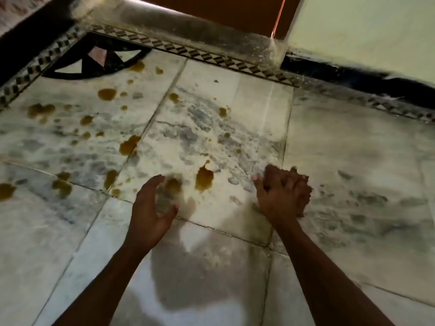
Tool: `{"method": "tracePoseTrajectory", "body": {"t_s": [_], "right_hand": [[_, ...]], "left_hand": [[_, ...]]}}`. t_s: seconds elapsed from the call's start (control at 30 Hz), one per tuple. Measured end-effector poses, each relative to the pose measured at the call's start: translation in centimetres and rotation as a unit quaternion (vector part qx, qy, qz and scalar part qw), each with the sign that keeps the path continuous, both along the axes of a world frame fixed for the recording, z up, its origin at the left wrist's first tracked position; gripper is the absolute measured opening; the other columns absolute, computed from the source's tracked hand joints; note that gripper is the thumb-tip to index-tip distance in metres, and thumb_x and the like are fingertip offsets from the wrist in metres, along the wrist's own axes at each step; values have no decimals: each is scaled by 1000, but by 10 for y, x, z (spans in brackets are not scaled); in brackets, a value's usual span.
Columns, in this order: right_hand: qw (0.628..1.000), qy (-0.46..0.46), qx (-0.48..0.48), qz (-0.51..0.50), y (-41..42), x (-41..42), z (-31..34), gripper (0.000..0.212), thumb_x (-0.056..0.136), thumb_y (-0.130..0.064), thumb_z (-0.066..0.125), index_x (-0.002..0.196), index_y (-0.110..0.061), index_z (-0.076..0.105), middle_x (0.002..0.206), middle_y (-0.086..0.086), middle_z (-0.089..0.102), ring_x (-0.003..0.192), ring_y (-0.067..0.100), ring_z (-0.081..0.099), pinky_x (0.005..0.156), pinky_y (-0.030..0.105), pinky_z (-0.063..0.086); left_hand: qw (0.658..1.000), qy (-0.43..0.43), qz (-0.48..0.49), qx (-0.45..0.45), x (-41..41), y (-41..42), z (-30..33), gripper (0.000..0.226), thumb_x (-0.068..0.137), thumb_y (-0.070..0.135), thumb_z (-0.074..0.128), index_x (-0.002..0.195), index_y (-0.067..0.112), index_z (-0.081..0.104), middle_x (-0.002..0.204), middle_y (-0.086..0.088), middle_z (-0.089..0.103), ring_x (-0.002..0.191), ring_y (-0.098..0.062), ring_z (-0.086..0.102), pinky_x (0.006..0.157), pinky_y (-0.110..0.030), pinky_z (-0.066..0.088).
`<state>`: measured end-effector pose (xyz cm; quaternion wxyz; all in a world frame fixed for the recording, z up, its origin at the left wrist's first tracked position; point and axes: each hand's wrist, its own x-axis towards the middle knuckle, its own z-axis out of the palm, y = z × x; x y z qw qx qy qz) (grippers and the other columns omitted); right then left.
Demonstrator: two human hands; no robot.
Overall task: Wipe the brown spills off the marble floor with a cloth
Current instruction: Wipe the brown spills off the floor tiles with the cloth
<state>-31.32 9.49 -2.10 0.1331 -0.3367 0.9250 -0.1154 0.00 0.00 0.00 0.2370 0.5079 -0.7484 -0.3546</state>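
A: Spills?
B: Brown spills [204, 177], amber-brown, glossy, wet-looking. Biggest blob at centre w/ a thin tail at its top, btwn the two hands. Many smaller drops and blotches across centre-left and upper left of frame, one at far left edge. A few tiny ones upper centre.
A: Floor?
B: Marble floor [353, 165], white w/ grey veining, dark joint lines btwn slabs. Patterned black-and-white border strip [211, 56] runs along the top; black inlay motif [94, 60] upper left. Dusty stone threshold [188, 24] above the strip.
A: Cloth?
B: No plain cloth seen. Blurry pale-grey patch [164, 198] sits in the left hand's curve; can't tell if that's cloth or floor.
A: Left hand?
B: Left hand [150, 208], lower centre, fingers curved, palm facing right. Too blurred to say whether its grip has hold of anything.
A: Right?
B: Right hand [282, 194], centre right, fingers bent and bunched together, low over the marble. Motion blur; can't tell if it holds anything. Small brown spot [293, 169] just beyond its fingertips.
A: Containers?
B: None in view.
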Motion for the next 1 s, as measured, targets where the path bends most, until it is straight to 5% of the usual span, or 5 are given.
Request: {"method": "tracePoseTrajectory", "body": {"t_s": [0.1,0.23,0.5,0.73,1.0], "right_hand": [[999,6,16,-36,9,1,-20,73,100,-74,43,165,-52,18,180,11,-6,161,53,-4,124,74,1],[998,56,-23,-36,-11,10,-34,69,106,-62,42,167,-43,16,176,23,13,155,65,14,120,80,13],[962,75,-30,260,11,72,-32,63,104,-65,24,165,-54,11,180,6,-3,165,41,-10,131,63,3],[993,75,-65,65,-35,67,-47,60,107,-59,30,165,-44,28,178,16,5,161,54,11,125,73,18],[964,133,-74,220,8,87,-34,58,105,-55,33,163,-45,35,177,10,23,161,47,22,125,63,27]], "left_hand": [[995,-95,14,-39,26,7,-16,96,84,63,64,161,9,41,166,-16,45,154,-35,42,125,-48,35],[975,-203,58,-63,56,24,-28,86,101,67,38,166,10,34,174,-14,34,160,-39,33,125,-61,35],[947,-294,88,-91,84,48,-52,74,108,58,25,170,17,25,179,-5,21,166,-29,23,130,-54,26],[947,-284,102,-109,84,50,-54,70,106,50,38,169,18,32,178,-4,25,166,-25,23,129,-50,25],[945,-282,115,-115,85,44,-53,70,104,51,42,167,19,37,178,-1,27,165,-23,27,125,-52,34]]}}
